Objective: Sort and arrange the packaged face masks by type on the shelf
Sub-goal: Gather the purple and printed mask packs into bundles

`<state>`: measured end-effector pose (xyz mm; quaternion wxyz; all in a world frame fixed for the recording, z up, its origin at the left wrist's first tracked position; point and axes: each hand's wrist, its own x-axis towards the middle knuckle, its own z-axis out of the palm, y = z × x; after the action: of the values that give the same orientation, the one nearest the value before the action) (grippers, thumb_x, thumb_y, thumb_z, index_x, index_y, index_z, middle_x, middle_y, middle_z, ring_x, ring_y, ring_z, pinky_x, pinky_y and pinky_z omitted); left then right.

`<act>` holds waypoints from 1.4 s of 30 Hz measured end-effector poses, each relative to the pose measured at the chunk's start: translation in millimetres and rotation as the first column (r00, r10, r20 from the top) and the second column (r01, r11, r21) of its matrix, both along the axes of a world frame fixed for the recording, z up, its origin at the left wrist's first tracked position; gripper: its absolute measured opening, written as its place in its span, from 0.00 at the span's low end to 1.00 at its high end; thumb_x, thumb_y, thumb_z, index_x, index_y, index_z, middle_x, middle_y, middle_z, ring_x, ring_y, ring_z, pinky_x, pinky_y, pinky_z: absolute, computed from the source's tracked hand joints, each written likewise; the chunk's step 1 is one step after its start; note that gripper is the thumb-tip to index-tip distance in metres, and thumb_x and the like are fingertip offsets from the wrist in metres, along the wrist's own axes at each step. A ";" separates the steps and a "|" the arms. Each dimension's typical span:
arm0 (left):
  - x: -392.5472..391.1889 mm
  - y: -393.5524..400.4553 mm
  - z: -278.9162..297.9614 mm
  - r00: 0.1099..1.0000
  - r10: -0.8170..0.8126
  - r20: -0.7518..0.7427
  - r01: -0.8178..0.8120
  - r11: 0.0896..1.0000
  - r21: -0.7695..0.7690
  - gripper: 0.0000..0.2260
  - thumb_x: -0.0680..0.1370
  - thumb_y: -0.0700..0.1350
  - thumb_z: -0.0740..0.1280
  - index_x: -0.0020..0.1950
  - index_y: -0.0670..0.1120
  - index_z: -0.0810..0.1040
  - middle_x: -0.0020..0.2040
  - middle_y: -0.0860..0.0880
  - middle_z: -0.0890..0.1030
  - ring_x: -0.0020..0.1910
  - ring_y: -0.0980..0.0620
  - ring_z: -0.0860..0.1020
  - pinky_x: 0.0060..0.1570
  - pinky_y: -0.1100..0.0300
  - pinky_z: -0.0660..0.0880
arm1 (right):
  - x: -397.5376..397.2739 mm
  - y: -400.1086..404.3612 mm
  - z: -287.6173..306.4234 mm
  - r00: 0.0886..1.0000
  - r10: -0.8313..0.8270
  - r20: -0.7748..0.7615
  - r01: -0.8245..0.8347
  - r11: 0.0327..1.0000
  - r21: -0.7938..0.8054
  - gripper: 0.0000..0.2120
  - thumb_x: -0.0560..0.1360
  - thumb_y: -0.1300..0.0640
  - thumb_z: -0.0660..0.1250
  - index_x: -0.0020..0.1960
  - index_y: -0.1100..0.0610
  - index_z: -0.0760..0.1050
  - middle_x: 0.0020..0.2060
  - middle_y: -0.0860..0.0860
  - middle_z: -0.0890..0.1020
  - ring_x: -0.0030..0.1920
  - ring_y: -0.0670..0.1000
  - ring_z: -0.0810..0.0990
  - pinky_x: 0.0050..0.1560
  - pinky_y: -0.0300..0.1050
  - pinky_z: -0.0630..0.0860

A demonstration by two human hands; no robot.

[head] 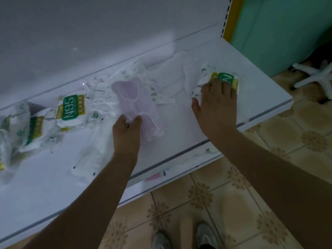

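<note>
Looking down at a white shelf (179, 123), my left hand (127, 130) pinches the near edge of a clear packet of pink face masks (136, 101), which lies at the middle of the shelf and stretches away from my fingers toward the back panel. My right hand (215, 103) lies palm down with fingers curled over a green-and-yellow N95 mask packet (227, 79) near the shelf's right end, well apart from the pink packet. More N95 packets (71, 110) lie in a loose pile at the far left, and a white mask packet (89, 155) lies just left of my left forearm.
</note>
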<state>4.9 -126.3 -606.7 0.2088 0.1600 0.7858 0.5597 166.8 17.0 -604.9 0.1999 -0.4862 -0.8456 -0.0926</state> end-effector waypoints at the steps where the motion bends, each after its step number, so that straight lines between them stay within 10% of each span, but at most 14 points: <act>1: -1.6 2.2 -2.4 1.000 0.001 -0.007 -0.001 1.000 0.002 0.05 0.79 0.42 0.70 0.43 0.48 0.78 0.43 0.48 0.81 0.40 0.53 0.78 0.41 0.64 0.74 | -5.3 5.5 -3.3 0.996 0.079 -0.041 -0.079 0.997 0.017 0.19 0.76 0.51 0.65 0.59 0.64 0.74 0.58 0.63 0.77 0.56 0.64 0.76 0.59 0.57 0.71; 5: -0.4 10.1 -18.9 0.998 0.062 0.001 -0.062 0.998 0.002 0.04 0.78 0.42 0.69 0.46 0.43 0.79 0.42 0.44 0.81 0.39 0.50 0.77 0.44 0.57 0.75 | -38.5 36.3 -17.9 0.902 0.431 -0.027 -0.431 0.893 -0.130 0.31 0.74 0.60 0.65 0.76 0.60 0.63 0.74 0.60 0.66 0.71 0.63 0.67 0.71 0.56 0.62; 9: 2.3 7.6 -29.1 0.991 0.045 -0.128 -0.050 0.998 -0.037 0.06 0.77 0.46 0.68 0.46 0.44 0.80 0.42 0.39 0.83 0.38 0.49 0.77 0.41 0.52 0.76 | -83.0 73.4 -12.1 0.855 0.495 0.152 -0.382 0.802 -0.460 0.37 0.80 0.56 0.60 0.80 0.56 0.41 0.78 0.61 0.55 0.77 0.62 0.57 0.77 0.56 0.50; 15: 5.9 1.5 -24.9 0.992 0.005 -0.123 -0.008 1.000 -0.025 0.04 0.78 0.45 0.69 0.47 0.46 0.81 0.41 0.44 0.83 0.39 0.51 0.78 0.43 0.49 0.78 | -105.5 92.8 1.6 0.901 0.376 0.216 -0.310 0.907 -0.285 0.12 0.76 0.61 0.64 0.58 0.60 0.80 0.54 0.58 0.81 0.56 0.61 0.79 0.52 0.50 0.72; 20: 0.2 -6.1 -8.9 0.990 0.050 0.134 -0.066 0.991 0.119 0.03 0.75 0.46 0.72 0.45 0.48 0.80 0.42 0.48 0.82 0.44 0.50 0.80 0.46 0.53 0.75 | -89.2 88.7 37.3 0.864 0.369 -0.343 -0.484 0.795 -0.365 0.09 0.75 0.52 0.62 0.40 0.57 0.73 0.38 0.53 0.73 0.44 0.53 0.78 0.40 0.41 0.64; 22: -6.5 -10.2 -0.7 0.981 0.117 0.157 -0.144 0.974 0.177 0.03 0.71 0.45 0.72 0.42 0.47 0.80 0.41 0.45 0.81 0.42 0.48 0.77 0.45 0.52 0.73 | -86.7 81.2 52.2 0.615 0.121 -0.779 -0.612 0.696 -0.376 0.05 0.76 0.56 0.63 0.45 0.58 0.73 0.35 0.48 0.75 0.34 0.38 0.76 0.37 0.32 0.67; 25: -13.3 -8.6 8.9 0.961 0.145 0.236 -0.203 0.949 0.242 0.03 0.75 0.39 0.70 0.45 0.45 0.80 0.41 0.47 0.81 0.41 0.50 0.79 0.44 0.55 0.76 | -80.3 72.7 68.0 0.348 -0.164 -0.923 -0.669 0.647 -0.367 0.07 0.73 0.55 0.66 0.45 0.59 0.72 0.34 0.48 0.77 0.28 0.36 0.73 0.36 0.34 0.72; 31: 7.2 8.9 31.1 0.711 -0.225 0.666 -0.050 0.929 0.367 0.20 0.84 0.55 0.59 0.69 0.45 0.77 0.58 0.46 0.85 0.56 0.46 0.84 0.55 0.46 0.82 | -62.8 26.5 50.3 0.661 -0.088 -0.745 -0.555 0.612 -0.564 0.15 0.78 0.53 0.66 0.63 0.57 0.73 0.49 0.51 0.82 0.46 0.47 0.81 0.48 0.40 0.77; 34: 15.7 11.3 21.1 0.769 -0.276 0.577 0.073 0.934 0.349 0.16 0.83 0.45 0.64 0.71 0.44 0.75 0.62 0.45 0.83 0.57 0.47 0.84 0.47 0.53 0.83 | -54.0 8.1 26.8 0.766 0.058 -0.641 -0.556 0.562 -0.613 0.27 0.78 0.44 0.66 0.72 0.57 0.68 0.61 0.55 0.79 0.60 0.54 0.78 0.61 0.48 0.74; 37: 14.0 8.0 5.9 0.834 -0.150 0.531 -0.012 0.957 0.289 0.15 0.79 0.35 0.67 0.66 0.43 0.76 0.57 0.45 0.83 0.47 0.51 0.85 0.43 0.56 0.82 | -22.5 31.7 14.7 0.968 0.205 -0.142 -0.246 0.886 -0.394 0.41 0.76 0.33 0.61 0.79 0.55 0.54 0.73 0.58 0.67 0.72 0.62 0.65 0.72 0.56 0.61; 39: 13.5 4.5 1.1 0.850 -0.114 0.514 -0.028 0.965 0.261 0.14 0.79 0.36 0.68 0.64 0.45 0.77 0.57 0.44 0.82 0.48 0.50 0.84 0.42 0.56 0.82 | 7.2 56.0 8.0 0.992 0.095 0.080 -0.057 0.921 -0.385 0.49 0.71 0.30 0.64 0.81 0.51 0.46 0.78 0.57 0.58 0.76 0.65 0.57 0.74 0.64 0.54; 42: 18.9 1.6 -4.3 0.873 -0.084 0.481 -0.027 0.976 0.218 0.12 0.79 0.37 0.68 0.62 0.47 0.78 0.58 0.45 0.82 0.52 0.47 0.82 0.41 0.55 0.81 | 37.4 77.0 6.2 0.997 0.073 -0.022 -0.074 0.858 -0.508 0.42 0.70 0.33 0.69 0.76 0.52 0.62 0.70 0.56 0.71 0.68 0.63 0.69 0.66 0.60 0.70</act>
<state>23.8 -124.7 -610.9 0.3892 0.0476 0.6393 0.6615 204.3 94.0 -598.7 0.0689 -0.4893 -0.8577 0.1420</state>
